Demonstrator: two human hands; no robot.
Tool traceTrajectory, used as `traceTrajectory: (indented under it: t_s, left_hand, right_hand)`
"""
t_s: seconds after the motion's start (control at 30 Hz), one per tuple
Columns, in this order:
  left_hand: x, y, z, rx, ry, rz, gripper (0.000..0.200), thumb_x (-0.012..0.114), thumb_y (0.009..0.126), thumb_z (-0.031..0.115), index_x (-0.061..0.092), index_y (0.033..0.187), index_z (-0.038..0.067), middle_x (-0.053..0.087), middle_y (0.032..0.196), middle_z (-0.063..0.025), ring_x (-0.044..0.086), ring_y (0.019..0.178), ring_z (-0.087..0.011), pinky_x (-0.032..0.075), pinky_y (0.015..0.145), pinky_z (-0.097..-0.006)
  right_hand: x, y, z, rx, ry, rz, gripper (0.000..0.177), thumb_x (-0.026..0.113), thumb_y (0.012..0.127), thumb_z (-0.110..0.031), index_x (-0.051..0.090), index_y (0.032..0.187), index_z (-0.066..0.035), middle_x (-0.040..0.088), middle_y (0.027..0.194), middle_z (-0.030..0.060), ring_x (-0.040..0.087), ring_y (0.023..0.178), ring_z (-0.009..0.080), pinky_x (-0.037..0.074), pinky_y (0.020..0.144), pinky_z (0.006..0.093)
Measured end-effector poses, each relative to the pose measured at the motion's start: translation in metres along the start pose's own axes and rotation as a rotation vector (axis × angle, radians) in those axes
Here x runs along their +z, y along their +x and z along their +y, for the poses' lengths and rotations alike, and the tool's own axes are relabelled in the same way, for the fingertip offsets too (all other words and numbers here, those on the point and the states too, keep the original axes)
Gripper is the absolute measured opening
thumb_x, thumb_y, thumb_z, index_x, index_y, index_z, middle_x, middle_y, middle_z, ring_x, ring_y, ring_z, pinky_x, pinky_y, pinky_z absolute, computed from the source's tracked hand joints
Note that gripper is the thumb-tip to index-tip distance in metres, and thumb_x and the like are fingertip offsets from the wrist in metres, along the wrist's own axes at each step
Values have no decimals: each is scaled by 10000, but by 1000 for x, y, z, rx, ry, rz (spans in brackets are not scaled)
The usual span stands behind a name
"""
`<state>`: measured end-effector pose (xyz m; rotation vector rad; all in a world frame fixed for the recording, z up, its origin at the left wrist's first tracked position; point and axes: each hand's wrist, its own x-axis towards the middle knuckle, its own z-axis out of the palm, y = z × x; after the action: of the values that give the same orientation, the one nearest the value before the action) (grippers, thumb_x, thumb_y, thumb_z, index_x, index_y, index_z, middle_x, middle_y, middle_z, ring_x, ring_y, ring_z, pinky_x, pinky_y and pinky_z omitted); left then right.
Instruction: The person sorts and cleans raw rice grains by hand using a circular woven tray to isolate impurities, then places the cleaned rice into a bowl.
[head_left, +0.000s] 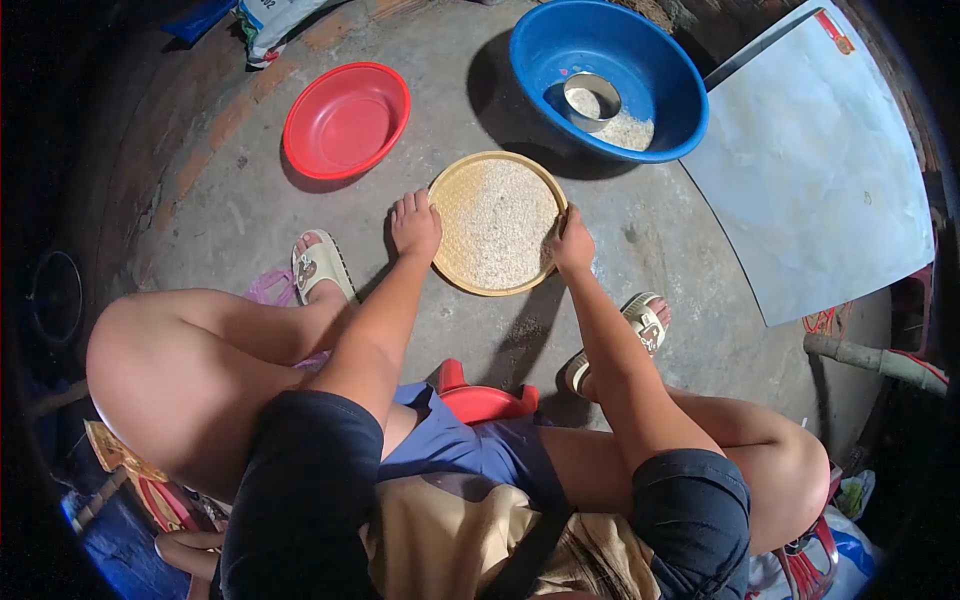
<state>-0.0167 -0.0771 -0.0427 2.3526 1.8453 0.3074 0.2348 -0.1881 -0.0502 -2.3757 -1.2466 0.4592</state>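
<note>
A round woven bamboo winnowing tray is held level between my two hands, above the concrete floor. Pale grain, which looks like rice, covers most of its middle and right side. My left hand grips the tray's left rim, its fingers over the edge. On the opposite rim, my right hand is closed with the thumb up along the side. The undersides of both grips are hidden.
A red basin stands at upper left. The blue basin at upper right holds a metal tin and loose grain. A pale panel lies at right. I sit on a red stool, sandalled feet either side.
</note>
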Motion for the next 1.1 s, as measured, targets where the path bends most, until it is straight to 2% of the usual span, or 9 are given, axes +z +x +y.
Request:
traceTrajectory:
  t_s: [0.17,0.3,0.47,0.63,0.77,0.8,1.0,1.07,1.1]
  left_hand:
    - [5,5,19,339,-151,97,448,526,821,173,410,1235,47,442,1252,-142,416,1158,-310,318,982,-412]
    - [16,3,47,428,-213,-43,534,484,858,239,326,1326,35,301,1400,-138,263,1310,-275,201,1085,-386]
    - [26,1,66,456,-220,-110,571,434,897,262,235,1368,7,228,1432,-172,198,1334,-304,174,1092,-398]
    - [29,-12,77,746,-199,-235,557,412,915,272,234,1366,-2,221,1438,-162,174,1345,-286,163,1096,-392]
    - [26,-33,71,856,-294,-262,442,519,864,262,454,1234,30,421,1300,-151,358,1244,-281,306,1024,-392]
    - [23,-35,70,941,-269,-149,292,566,822,236,548,1045,48,505,1159,-121,478,1098,-258,430,882,-377]
    - [26,-30,58,1027,-118,-325,159,527,827,229,542,815,72,597,873,-89,598,825,-256,491,662,-393]
    - [28,-27,54,953,-124,-293,182,515,839,233,546,777,64,602,799,-109,602,748,-283,486,630,-410]
    - [20,-23,57,880,-132,-262,217,503,850,237,551,739,57,608,725,-129,606,671,-310,481,598,-427]
  right_hand:
    - [-1,-1,-1,-32,30,39,337,452,877,-231,423,1186,-98,602,979,203,594,830,381,466,685,463]
    - [0,-2,-2,-49,33,79,313,444,883,-240,435,1164,-104,605,964,201,596,807,382,469,670,463]
    - [-2,0,-4,14,13,45,254,428,893,-260,456,1090,-102,609,934,196,598,780,386,471,652,463]
    - [2,0,-4,-6,21,78,253,414,897,-276,462,1070,-98,608,925,204,598,767,396,472,645,468]
    - [2,0,-3,1,23,70,261,415,894,-278,458,1078,-99,609,931,202,600,761,399,472,642,474]
    - [1,0,-5,1,24,71,261,415,894,-278,458,1078,-99,609,931,202,600,761,399,472,642,474]
    - [-3,-4,-11,41,35,20,268,440,885,-239,454,1095,-74,594,953,205,581,874,374,454,702,461]
    - [-1,-9,-18,5,95,301,256,452,881,-222,465,1082,-64,594,886,189,576,852,363,450,697,450]
    - [0,-8,-21,3,96,305,256,452,881,-222,465,1082,-64,594,886,189,576,852,363,450,697,450]
